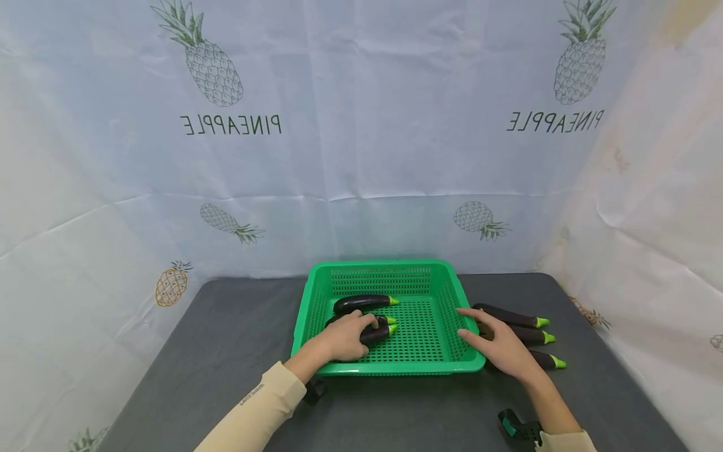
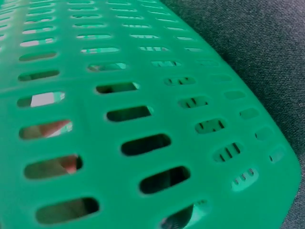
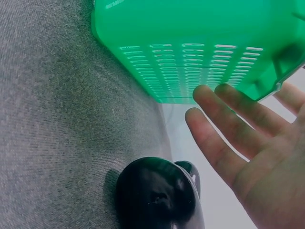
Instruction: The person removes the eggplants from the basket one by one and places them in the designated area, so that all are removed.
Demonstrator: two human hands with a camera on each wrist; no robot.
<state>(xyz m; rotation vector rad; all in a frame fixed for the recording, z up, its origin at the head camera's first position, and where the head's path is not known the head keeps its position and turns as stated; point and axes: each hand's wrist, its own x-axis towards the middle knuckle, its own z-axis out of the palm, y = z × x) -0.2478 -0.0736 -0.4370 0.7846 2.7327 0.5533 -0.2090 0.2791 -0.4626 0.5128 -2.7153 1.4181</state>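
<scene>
A green plastic basket (image 1: pixel 390 369) stands on the dark table, with three dark purple eggplants inside its left half. The far eggplant (image 1: pixel 361 304) lies apart from the other two. My left hand (image 1: pixel 346 338) reaches over the basket's front left and grips the nearest eggplant (image 1: pixel 378 334), partly covering it and the middle eggplant (image 1: pixel 386 320). At the basket's right rim is my right hand (image 1: pixel 503 346), fingers spread and fairly straight; the right wrist view shows its fingers (image 3: pixel 219 155) beside the outer wall. The left wrist view shows mainly the slotted basket wall (image 2: pixel 95 143).
Right of the basket lie three more eggplants: a far one (image 1: pixel 508 315), a middle one (image 1: pixel 531 336) and a near one (image 1: pixel 546 360), partly behind my right hand. A pineapple-print cloth (image 1: pixel 390 157) hangs behind and beside the grey table (image 1: pixel 243 351).
</scene>
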